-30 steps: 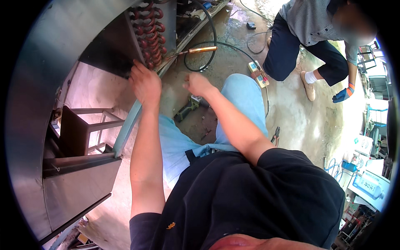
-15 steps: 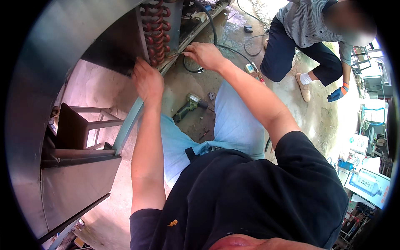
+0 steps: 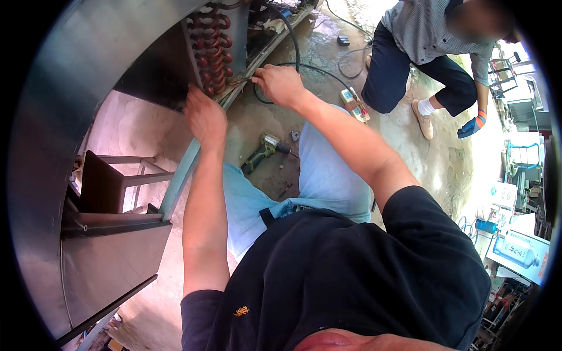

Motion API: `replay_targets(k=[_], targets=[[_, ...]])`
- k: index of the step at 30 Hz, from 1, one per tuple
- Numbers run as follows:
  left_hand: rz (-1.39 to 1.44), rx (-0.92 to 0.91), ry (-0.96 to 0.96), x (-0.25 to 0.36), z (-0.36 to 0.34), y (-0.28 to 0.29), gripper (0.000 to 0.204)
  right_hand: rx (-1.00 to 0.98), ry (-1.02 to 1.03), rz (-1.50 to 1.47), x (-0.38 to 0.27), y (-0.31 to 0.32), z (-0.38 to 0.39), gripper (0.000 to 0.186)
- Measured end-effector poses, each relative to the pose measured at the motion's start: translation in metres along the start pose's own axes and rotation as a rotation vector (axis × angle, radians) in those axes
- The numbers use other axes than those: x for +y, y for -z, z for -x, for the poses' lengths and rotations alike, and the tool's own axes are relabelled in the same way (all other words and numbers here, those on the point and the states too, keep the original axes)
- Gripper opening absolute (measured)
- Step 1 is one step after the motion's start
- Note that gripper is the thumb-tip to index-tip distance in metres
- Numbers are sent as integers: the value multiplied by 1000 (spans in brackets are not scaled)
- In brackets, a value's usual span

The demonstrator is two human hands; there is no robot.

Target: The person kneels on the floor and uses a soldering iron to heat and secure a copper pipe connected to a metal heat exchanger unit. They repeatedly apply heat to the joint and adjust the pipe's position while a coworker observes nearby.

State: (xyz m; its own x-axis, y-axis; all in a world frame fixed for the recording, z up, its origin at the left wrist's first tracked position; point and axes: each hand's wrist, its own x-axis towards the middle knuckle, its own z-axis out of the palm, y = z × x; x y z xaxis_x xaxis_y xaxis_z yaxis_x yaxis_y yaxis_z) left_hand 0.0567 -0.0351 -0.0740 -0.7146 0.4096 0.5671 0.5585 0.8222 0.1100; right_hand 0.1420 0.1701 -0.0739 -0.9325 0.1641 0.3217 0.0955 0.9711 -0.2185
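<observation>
A stack of red-brown coiled tubing (image 3: 209, 50) stands inside the open metal cabinet (image 3: 44, 117). My left hand (image 3: 206, 120) is at the lower end of a dark metal panel (image 3: 161, 70) beside the coils. Its fingers are closed together, and what lies between them is hidden. To the right of the coils, my right hand (image 3: 281, 85) pinches a thin wire-like piece (image 3: 243, 79) above the cabinet's base rail (image 3: 266, 55). A green-and-black cordless drill (image 3: 266, 153) lies on the floor between my knees.
A co-worker (image 3: 424, 55) squats at the upper right, a blue-and-orange glove (image 3: 473, 125) on one hand. A power strip (image 3: 355, 105) and black cable (image 3: 328, 71) lie on the floor. Left of my arm is a metal-framed stool (image 3: 120, 178). Boxes (image 3: 518, 248) stand far right.
Both hands stay at the base of the coils, with the right hand still pinching the thin piece. The view has shifted slightly, and more of the power strip shows beyond my right forearm.
</observation>
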Motion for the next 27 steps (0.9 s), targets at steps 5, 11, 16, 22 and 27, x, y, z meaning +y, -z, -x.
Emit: replay_targets(k=[5,11,16,22,27], targets=[[-38,-64,14,4,-1,6,54,-72,58,-2,7,8,-5,33],[-67,-84,27,2,1,3,55,-109,178,-64,15,13,-12,35],[-63,-81,27,1,2,0,57,-158,249,-120,32,7,-18,36],[-203,-113,-38,4,3,-4,57,-177,291,-187,49,6,-23,36],[-178,-58,-91,-2,4,-15,54,107,262,-177,44,9,-6,37]])
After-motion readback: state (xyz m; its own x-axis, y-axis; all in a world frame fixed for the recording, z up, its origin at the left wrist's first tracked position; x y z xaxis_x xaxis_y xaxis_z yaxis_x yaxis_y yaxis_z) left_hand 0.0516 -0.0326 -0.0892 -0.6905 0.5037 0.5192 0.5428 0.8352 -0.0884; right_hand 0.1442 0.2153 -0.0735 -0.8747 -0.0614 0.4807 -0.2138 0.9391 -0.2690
